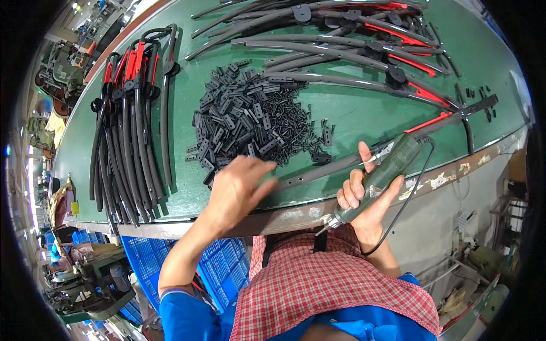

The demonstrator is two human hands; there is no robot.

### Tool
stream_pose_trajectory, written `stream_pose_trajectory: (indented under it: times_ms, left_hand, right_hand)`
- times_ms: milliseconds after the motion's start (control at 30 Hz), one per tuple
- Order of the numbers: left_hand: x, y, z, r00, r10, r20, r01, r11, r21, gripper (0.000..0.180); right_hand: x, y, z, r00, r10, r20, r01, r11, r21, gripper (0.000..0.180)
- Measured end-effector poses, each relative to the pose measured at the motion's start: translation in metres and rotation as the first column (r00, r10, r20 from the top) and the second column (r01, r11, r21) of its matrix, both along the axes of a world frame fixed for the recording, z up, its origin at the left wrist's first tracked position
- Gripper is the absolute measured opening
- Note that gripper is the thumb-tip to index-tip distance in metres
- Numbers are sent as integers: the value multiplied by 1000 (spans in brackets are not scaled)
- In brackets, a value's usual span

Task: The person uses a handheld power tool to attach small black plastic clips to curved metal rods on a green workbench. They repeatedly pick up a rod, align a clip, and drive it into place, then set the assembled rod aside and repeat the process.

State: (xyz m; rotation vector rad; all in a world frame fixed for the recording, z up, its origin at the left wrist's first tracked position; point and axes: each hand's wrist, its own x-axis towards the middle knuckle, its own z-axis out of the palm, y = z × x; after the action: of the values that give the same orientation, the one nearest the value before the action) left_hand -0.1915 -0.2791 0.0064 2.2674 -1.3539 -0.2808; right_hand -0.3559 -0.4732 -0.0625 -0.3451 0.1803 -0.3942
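Observation:
My right hand [372, 217] grips a dark green electric screwdriver [393, 165], its bit tilted down to the left past the table's near edge. A black cord loops from the tool's upper end. My left hand [236, 190] is over the near edge of a heap of small black slotted plastic pieces [236, 122], thumb and fingers apart. Nothing shows between them, though its fingertips are slightly blurred. Beside the heap lie many black screws [290, 122]. A dark grey curved tube [330, 169] with small holes lies between my hands, one end close to my left fingers.
On the green table [187, 199], a bundle of dark tube frames with red parts [128, 125] lies at the left. More such frames [341, 54] lie across the back and right. Blue plastic crates [224, 270] stand below the near edge. Machines [85, 284] are at the far left.

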Motion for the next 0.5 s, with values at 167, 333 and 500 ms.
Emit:
stream_pose_trajectory:
  times_ms: [167,333,500]
  left_hand:
    - [27,-62,-31,957,-112,269,117,993,-4,20]
    - [30,-77,-52,961,-56,272,67,997,-33,14]
    - [30,-65,-57,989,3,146,26,981,-194,19]
  right_hand:
    - [2,0,2,1000,23,-7,-23,1000,1,97]
    - [-1,0,2,1000,-7,-5,7,1000,26,94]
    - [3,-1,13,997,-27,-70,27,1000,-2,94]
